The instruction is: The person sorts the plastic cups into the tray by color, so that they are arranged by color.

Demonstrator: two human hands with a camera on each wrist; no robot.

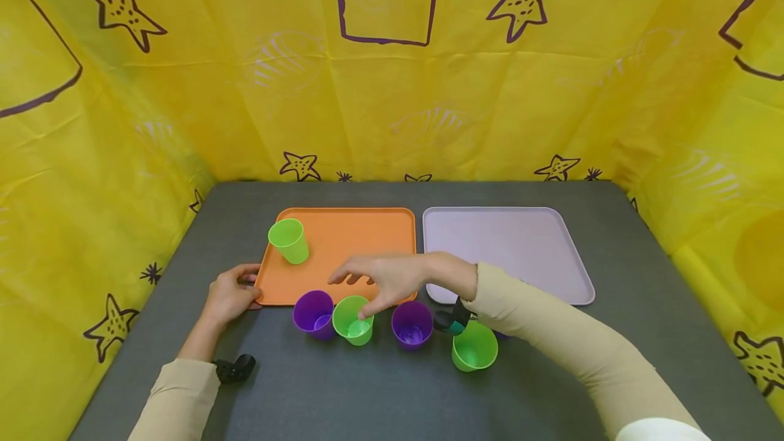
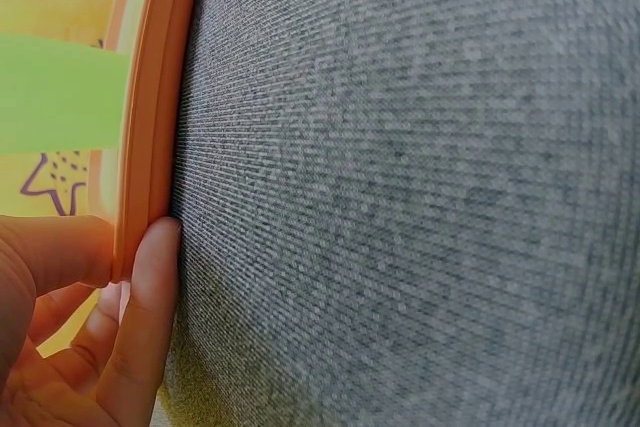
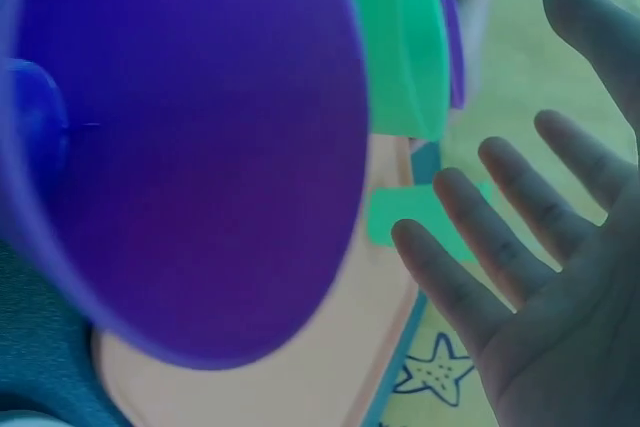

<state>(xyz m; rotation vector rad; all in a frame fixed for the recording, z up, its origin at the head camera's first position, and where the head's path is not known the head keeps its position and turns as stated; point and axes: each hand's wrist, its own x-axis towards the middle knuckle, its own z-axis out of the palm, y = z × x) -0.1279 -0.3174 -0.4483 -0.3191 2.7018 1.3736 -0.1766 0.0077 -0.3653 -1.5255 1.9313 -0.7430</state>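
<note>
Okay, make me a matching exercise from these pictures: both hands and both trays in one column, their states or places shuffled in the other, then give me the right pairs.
Column one:
1. Left hand
2. Right hand
3. Orange tray
4. Lilac tray

Column two:
A. Has a lime-green cup standing on it
B. Lies to the right of the other tray
C. Pinches a tray's edge
D. Open, holding nothing

Pairs: 1-C, 2-D, 3-A, 4-B

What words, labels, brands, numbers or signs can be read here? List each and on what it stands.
None can be read on the cups, trays or table.
The yellow cloth shows drawings, such as starfish, not lettering.
Any marking on the left wrist camera is too small to read.
</note>
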